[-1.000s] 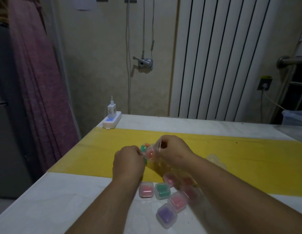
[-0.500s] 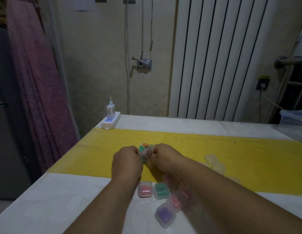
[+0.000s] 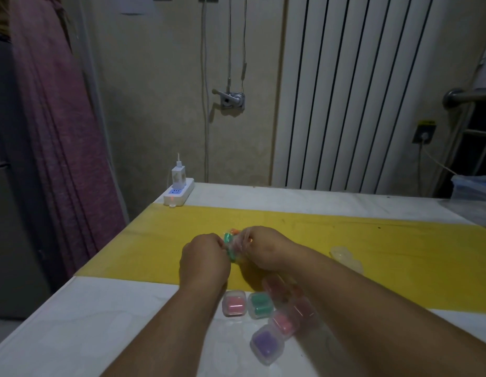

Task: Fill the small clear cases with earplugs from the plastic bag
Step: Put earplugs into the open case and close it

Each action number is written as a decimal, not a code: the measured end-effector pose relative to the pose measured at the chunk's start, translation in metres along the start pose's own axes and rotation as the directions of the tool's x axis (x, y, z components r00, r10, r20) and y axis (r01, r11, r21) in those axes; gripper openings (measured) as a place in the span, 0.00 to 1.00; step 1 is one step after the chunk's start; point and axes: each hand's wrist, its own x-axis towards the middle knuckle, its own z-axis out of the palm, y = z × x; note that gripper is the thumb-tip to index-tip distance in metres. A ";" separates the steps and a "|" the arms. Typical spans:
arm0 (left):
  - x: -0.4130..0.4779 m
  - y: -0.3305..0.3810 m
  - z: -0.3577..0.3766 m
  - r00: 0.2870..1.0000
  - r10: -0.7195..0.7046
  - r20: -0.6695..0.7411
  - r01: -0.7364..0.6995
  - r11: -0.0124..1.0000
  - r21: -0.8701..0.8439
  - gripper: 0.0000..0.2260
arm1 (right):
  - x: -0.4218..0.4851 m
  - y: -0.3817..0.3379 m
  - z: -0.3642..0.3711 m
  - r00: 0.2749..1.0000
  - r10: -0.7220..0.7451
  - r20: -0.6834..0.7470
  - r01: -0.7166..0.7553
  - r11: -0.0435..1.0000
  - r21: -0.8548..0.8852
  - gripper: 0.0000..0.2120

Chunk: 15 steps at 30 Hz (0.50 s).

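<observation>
Lowered toward the yellow strip, both my left hand (image 3: pixel 205 258) and right hand (image 3: pixel 265 247) pinch the crinkled clear plastic bag of coloured earplugs (image 3: pixel 233 244), working its mouth open.

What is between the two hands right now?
The plastic bag, green and orange earplugs showing inside; the left hand and right hand both pinch it, in the head view.

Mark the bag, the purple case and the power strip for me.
bag (image 3: pixel 234 248), head view, on its bunched clear middle.
purple case (image 3: pixel 265 342), head view, on the middle of its lid.
power strip (image 3: pixel 176 192), head view, on its top face.
</observation>
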 end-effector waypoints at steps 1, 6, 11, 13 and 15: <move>0.000 0.000 0.000 1.000 -0.003 0.004 0.003 1.000 -0.001 0.06 | 0.001 0.000 0.002 1.000 -0.018 -0.007 0.019 0.999 0.026 0.13; -0.001 0.001 -0.001 1.000 -0.012 -0.001 0.012 1.000 -0.007 0.06 | 0.000 0.001 0.000 0.999 -0.029 0.031 0.029 1.000 -0.004 0.14; -0.002 0.004 -0.004 0.999 -0.014 0.044 0.015 1.000 -0.015 0.07 | 0.001 -0.001 -0.003 0.998 0.020 0.054 -0.015 0.997 -0.080 0.16; -0.003 0.005 -0.006 0.997 -0.008 0.071 0.009 1.000 -0.024 0.07 | 0.005 -0.001 0.000 0.998 0.055 0.024 -0.052 0.995 -0.082 0.15; -0.004 0.006 -0.007 0.995 -0.006 0.097 0.009 0.999 -0.032 0.08 | 0.008 -0.002 0.004 0.996 0.092 -0.021 -0.094 0.991 -0.093 0.14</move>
